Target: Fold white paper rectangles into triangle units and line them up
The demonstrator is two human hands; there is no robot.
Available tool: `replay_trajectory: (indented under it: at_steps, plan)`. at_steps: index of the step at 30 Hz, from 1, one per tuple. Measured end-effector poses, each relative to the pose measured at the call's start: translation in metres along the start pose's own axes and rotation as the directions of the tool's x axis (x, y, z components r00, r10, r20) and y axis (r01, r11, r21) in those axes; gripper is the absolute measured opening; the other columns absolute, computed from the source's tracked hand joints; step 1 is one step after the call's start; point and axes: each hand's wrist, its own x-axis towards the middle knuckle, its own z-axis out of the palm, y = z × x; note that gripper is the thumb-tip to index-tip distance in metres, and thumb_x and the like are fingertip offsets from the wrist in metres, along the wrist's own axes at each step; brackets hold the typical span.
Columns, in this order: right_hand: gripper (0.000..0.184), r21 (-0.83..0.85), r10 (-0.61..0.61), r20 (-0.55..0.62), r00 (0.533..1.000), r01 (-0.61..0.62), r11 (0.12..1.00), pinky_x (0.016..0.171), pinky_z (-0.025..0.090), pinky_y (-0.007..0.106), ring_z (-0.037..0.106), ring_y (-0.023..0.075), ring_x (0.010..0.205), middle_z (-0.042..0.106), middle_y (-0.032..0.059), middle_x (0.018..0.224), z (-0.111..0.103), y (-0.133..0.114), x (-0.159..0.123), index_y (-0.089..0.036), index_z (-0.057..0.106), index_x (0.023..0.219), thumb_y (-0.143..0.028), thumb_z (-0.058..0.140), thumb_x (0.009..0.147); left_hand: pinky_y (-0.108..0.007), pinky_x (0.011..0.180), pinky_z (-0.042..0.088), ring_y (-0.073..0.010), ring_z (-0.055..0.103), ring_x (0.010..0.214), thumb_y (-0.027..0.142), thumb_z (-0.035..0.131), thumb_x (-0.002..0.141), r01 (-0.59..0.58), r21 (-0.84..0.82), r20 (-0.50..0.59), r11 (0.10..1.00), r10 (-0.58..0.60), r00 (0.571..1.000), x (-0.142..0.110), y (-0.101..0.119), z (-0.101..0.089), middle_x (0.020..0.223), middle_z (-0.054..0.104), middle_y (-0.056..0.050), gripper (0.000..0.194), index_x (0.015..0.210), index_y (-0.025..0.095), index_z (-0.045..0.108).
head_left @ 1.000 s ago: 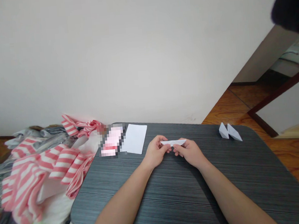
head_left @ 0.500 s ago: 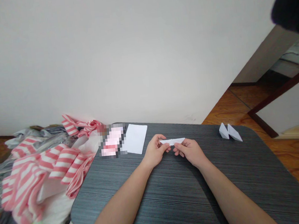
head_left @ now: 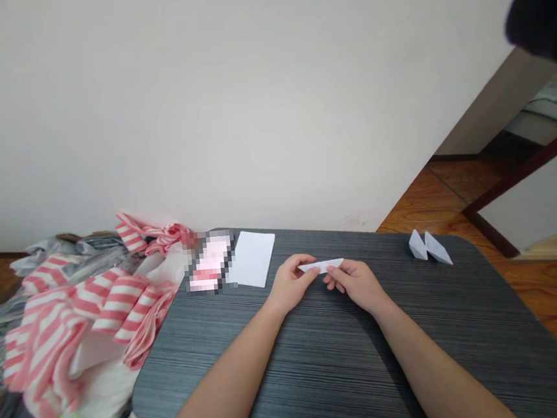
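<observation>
Between my two hands is a small piece of folded white paper (head_left: 326, 266), long and narrow with pointed ends. My left hand (head_left: 292, 282) pinches its left part, thumb toward me and fingers behind. With thumb and fingers closed on the right part, my right hand (head_left: 356, 281) grips the same paper. Both hands are just above the dark table (head_left: 316, 362). Off to the right stand two folded white paper shapes (head_left: 427, 247), side by side and pointed at the top.
A stack of white paper (head_left: 253, 258) lies at the table's back left, beside a blurred-out pink and white object (head_left: 211, 262). Striped pink clothes (head_left: 87, 310) are heaped left of the table. A pale wall (head_left: 250, 107) rises behind it.
My left fingers have shifted around the paper, with the thumb now nearer its middle and the fingertips stretched along the back. The paper tilts slightly differently.
</observation>
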Motion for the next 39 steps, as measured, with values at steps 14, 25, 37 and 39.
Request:
replay_trajectory:
  at_steps: [14,25,37,39]
  plan:
    - [0.027,-0.049,-0.053,0.022,0.998,0.054,0.997,0.041,0.032,0.02,0.043,0.0077,0.041,0.061,0.0005,0.06,-0.001,-0.002,-0.002,-0.016,0.061,0.078,-0.038,0.048,0.086,-0.021,0.054,0.036,-0.0096,0.049,0.058,0.038,0.051,0.08,-0.005,0.231,0.112,0.973,-0.022,0.994,-0.004,0.004,-0.003,0.066,0.062,-0.002,0.029,0.074,0.013,0.065]
    - [0.031,-0.031,-0.112,-0.103,0.988,0.11,0.993,0.043,0.035,0.022,0.046,0.0092,0.043,0.06,0.002,0.057,-0.005,0.0,-0.001,-0.015,0.063,0.072,-0.038,0.048,0.086,-0.022,0.057,0.043,-0.0106,0.055,0.059,0.041,0.049,0.082,0.1,0.033,0.166,0.994,-0.104,0.981,-0.002,0.001,-0.001,0.072,0.066,-0.006,0.031,0.088,0.012,0.061]
    - [0.031,0.041,-0.097,-0.211,0.973,0.108,0.993,0.04,0.035,0.022,0.046,0.01,0.04,0.061,0.0026,0.056,-0.005,0.006,0.003,-0.015,0.065,0.082,-0.042,0.049,0.085,-0.021,0.052,0.043,-0.0107,0.056,0.055,0.041,0.046,0.084,0.139,0.027,0.184,0.99,-0.141,0.973,-0.001,-0.002,-0.001,0.074,0.068,-0.008,0.033,0.085,0.012,0.061]
    - [0.032,0.04,-0.104,-0.236,0.966,0.117,0.992,0.04,0.035,0.022,0.045,0.0098,0.04,0.061,0.0026,0.055,-0.006,0.006,0.003,-0.015,0.065,0.08,-0.042,0.049,0.084,-0.021,0.051,0.042,-0.01,0.055,0.054,0.041,0.043,0.085,0.124,0.003,0.173,0.992,-0.123,0.977,-0.001,-0.001,-0.001,0.074,0.067,-0.007,0.034,0.085,0.012,0.061]
